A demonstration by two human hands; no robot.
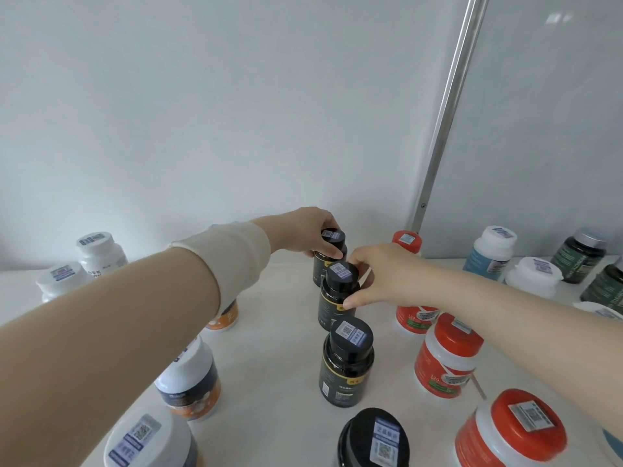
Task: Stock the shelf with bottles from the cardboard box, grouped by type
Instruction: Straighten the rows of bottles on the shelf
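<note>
Up at the back, the shelf ends at a plain white wall, and a metal upright rises from its rear right. Down the middle we have four black bottles in a line running from front to back. A bare lane lies on either side of that line. To the left the lane is bounded by orange-labelled bottles and, further back, white bottles. To the right it is bounded by a row of red-capped bottles. The right lane is the narrower, and our right forearm lies across it. Green bottles and a blue-labelled bottle crowd the far right corner.

Our left grip pinches the rearmost black bottle at its cap, fingers over the far side and thumb on the near shoulder. That bottle stands upright near the wall, its base hidden. Our right grip curls round the second black bottle just in front, fingers at the cap and thumb pressed on the shoulder from the right. The two bottles stand just beside each other. The third black bottle stands free, close in front.
</note>
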